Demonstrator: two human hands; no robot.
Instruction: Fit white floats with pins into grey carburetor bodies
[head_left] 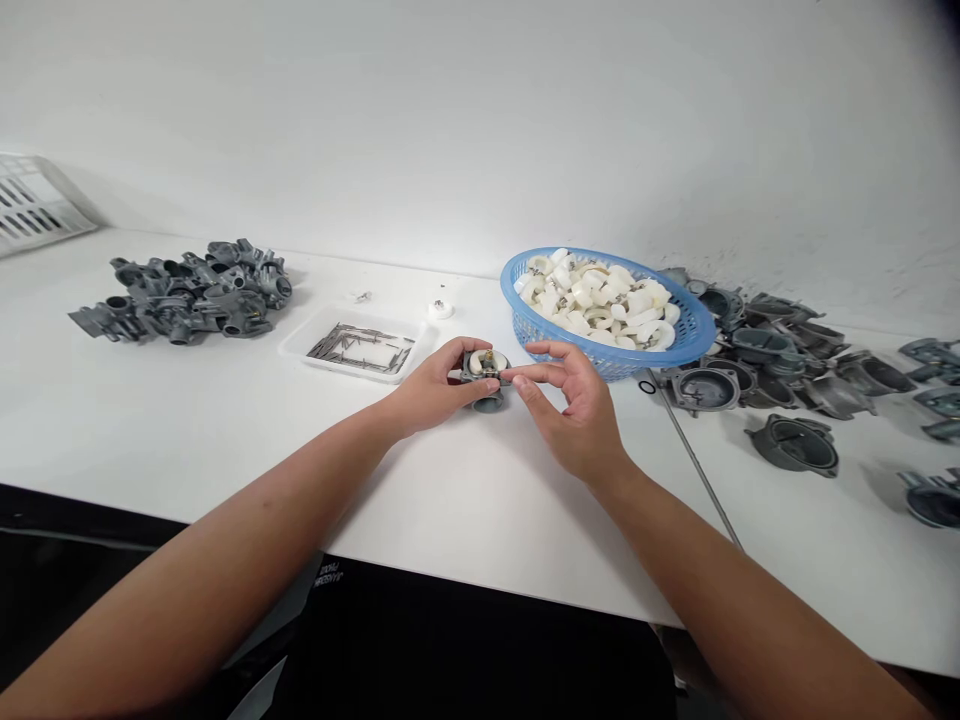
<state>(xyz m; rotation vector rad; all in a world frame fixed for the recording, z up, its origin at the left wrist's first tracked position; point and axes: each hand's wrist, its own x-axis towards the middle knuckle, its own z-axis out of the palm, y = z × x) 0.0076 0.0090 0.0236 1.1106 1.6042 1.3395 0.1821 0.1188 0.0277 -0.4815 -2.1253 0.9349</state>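
My left hand is closed around a small grey carburetor body, held just above the white table. A white plastic float sits in its upward-facing opening, with a brass-coloured piece at the middle. From the right, my right hand reaches in with its fingers apart. The index fingertip touches the side of the carburetor near the float, and the thumb tip is just below it. Nothing shows in the right hand; anything tiny at the fingertip is too small to make out.
A white tray of thin metal pins lies left of my hands. Behind the right hand stands a blue basket heaped with white floats. Carburetor bodies are piled left; grey bowl-like castings lie right. One float lies behind.
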